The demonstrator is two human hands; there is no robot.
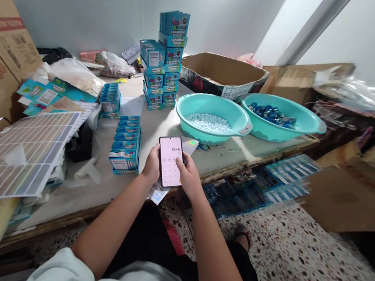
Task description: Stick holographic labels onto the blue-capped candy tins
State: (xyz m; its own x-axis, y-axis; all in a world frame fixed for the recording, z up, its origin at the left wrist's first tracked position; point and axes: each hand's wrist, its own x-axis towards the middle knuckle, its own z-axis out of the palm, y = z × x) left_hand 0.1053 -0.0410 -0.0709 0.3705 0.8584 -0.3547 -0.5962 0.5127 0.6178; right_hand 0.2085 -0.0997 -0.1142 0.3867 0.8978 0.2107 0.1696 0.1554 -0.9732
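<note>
A phone (pixel 169 168) with a calculator showing "18×6" is held upright over the table's front edge. My left hand (pixel 152 163) grips its left side. My right hand (pixel 190 174) holds the right side, its thumb over the screen. Some papers (pixel 158 195) show beneath the phone. Just left of my left hand stands an open blue box of candy packets (pixel 126 145). Behind the phone is a turquoise basin (pixel 189 129) of small pale blue pieces.
A tall stack of blue candy boxes (pixel 164 71) stands at the back. A second turquoise basin (pixel 266 131) holds dark blue wrapped pieces. Sticker sheets (pixel 19 157) lie at left. Cardboard boxes (pixel 351 198) stand at right, and more blue packs (pixel 250 192) sit below the table.
</note>
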